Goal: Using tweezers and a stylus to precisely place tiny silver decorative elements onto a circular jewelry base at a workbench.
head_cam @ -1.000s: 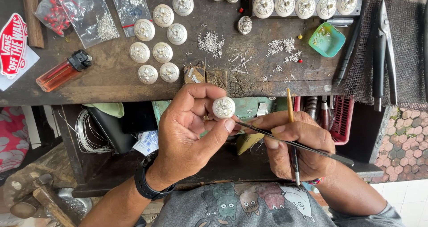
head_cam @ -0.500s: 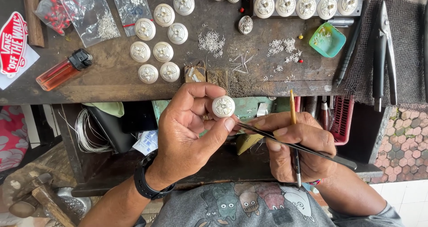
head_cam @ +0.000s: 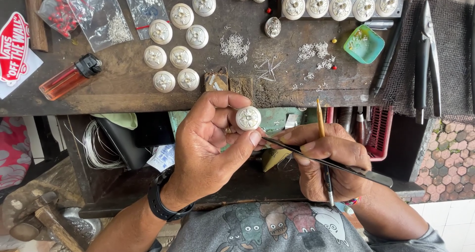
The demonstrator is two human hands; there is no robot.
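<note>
While fingers pinch a silver disc [head_cam: 248, 118] and tweezers [head_cam: 326, 161], clutter covers the scarred wooden bench [head_cam: 128, 86].

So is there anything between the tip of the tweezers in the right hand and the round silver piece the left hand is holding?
Nothing visible. The tweezers in the right hand reach to the left thumb, just below the round silver piece pinched in the left hand; only open air lies between them.

Silver-white floral-embossed button [head_cam: 248, 118]; orange lighter [head_cam: 69, 77]; turquoise dish [head_cam: 363, 44]; red beads [head_cam: 60, 15]
</note>
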